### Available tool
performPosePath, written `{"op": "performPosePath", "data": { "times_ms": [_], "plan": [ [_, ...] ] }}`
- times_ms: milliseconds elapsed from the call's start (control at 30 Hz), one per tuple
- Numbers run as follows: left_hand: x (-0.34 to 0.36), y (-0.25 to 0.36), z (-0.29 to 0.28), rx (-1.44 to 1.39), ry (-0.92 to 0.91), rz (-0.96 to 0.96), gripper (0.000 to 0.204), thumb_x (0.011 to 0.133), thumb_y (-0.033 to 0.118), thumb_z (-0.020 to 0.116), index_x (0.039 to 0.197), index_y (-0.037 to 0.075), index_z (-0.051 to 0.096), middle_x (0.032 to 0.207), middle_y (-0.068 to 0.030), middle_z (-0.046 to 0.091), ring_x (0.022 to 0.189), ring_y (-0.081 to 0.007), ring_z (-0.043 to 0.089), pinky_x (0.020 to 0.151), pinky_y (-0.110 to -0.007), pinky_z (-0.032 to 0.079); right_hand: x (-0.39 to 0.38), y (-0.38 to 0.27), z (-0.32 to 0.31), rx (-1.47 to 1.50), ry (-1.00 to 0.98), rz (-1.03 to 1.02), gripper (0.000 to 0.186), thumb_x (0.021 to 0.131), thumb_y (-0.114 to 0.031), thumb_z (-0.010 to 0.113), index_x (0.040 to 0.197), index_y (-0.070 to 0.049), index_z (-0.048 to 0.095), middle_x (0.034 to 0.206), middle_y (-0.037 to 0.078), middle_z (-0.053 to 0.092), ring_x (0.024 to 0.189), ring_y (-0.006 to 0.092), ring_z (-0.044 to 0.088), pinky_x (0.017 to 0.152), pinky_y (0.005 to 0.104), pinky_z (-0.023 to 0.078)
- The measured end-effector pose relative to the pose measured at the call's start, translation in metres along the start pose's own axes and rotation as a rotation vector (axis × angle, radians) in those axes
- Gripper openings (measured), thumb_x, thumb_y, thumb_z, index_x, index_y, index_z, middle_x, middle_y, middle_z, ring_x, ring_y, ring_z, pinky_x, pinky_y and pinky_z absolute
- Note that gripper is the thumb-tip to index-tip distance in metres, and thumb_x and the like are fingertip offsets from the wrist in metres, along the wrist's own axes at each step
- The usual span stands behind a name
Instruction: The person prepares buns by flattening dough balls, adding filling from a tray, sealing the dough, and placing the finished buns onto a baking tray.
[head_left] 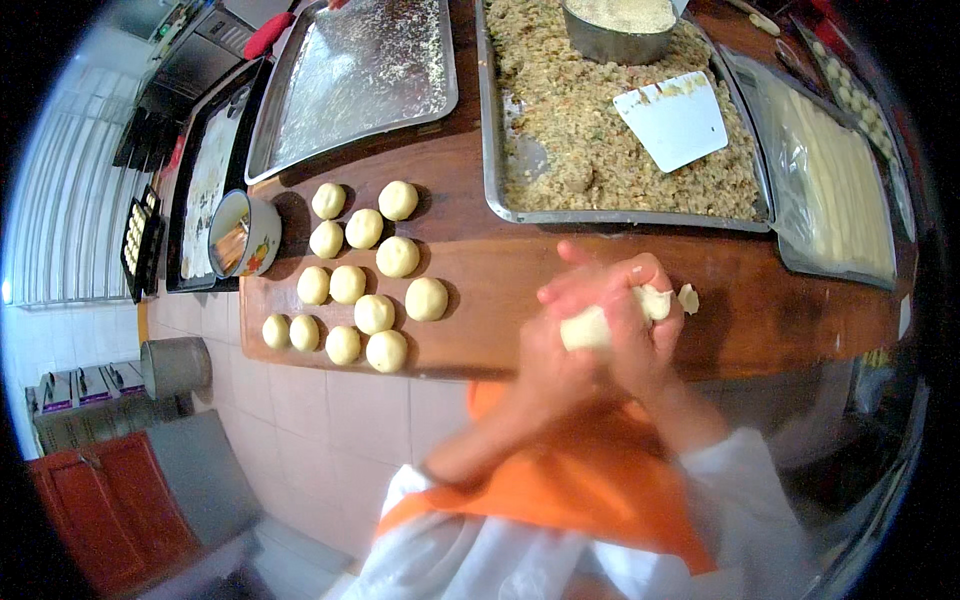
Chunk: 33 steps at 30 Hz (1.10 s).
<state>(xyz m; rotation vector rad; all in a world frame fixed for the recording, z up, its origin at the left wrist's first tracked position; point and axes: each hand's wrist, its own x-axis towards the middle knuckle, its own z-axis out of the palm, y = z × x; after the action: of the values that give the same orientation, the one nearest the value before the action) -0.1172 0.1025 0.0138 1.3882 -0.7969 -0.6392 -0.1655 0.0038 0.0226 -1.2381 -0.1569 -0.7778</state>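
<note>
Both hands are cupped around pale dough (585, 328) just above the wooden table's near edge. My left hand (550, 355) presses against it from the left, its upper fingers reaching across the top; my right hand (645, 335) has its fingers curled over the other end. A small pale scrap (688, 298) shows just right of my right fingers. To the left, several round dough balls (399, 257) sit on the wood. Beyond my hands lies a metal tray of crumbly mixture (545, 170), with a white plastic scraper (680, 122) resting on it.
The wooden table (480, 300) also holds a metal sheet (350, 90), an enamel pot (245, 235), a dark tray (200, 200) and plastic-covered pale dough (835, 200). A round tin (620, 35) stands in the crumbly mixture. Another person's fingertips (338, 5) show at the top edge.
</note>
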Motion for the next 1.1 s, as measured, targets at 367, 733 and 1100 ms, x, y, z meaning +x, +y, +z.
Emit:
{"op": "performPosePath", "data": {
  "times_ms": [367, 733, 1100],
  "plan": [
    [-0.001, -0.018, -0.001, 0.218, 0.052, 0.154, 0.037, 0.067, 0.02, 0.061, 0.1, 0.002, 0.056, 0.091, -0.015, 0.061, 0.077, -0.0266, 0.062, 0.069, -0.033, 0.049, 0.003, -0.003, 0.005, -0.127, 0.087, 0.028, 0.018, 0.087, -0.019, 0.047, 0.086, -0.004, 0.059, 0.096, 0.014, 0.062, 0.099, 0.0269, 0.057, 0.106, 0.0429, 0.018],
    [0.016, 0.01, -0.004, 0.004, -0.054, 0.065, 0.045, 0.066, 0.031, 0.067, 0.101, 0.004, 0.058, 0.09, -0.0124, 0.062, 0.087, -0.0255, 0.062, 0.075, -0.032, 0.048, 0.002, -0.002, 0.005, -0.085, 0.062, 0.157, 0.034, 0.091, -0.033, 0.042, 0.097, -0.004, 0.059, 0.089, 0.01, 0.063, 0.098, 0.0227, 0.057, 0.107, 0.041, 0.016],
    [0.007, 0.004, -0.006, 0.112, 0.008, 0.064, 0.034, 0.077, 0.029, 0.053, 0.097, 0.001, 0.059, 0.088, -0.0167, 0.061, 0.08, -0.0266, 0.062, 0.071, -0.035, 0.048, 0.007, -0.011, 0.005, -0.027, 0.066, 0.182, 0.043, 0.092, -0.039, 0.036, 0.083, -0.004, 0.06, 0.092, 0.013, 0.063, 0.103, 0.0248, 0.055, 0.105, 0.0429, 0.021]
  ]
}}
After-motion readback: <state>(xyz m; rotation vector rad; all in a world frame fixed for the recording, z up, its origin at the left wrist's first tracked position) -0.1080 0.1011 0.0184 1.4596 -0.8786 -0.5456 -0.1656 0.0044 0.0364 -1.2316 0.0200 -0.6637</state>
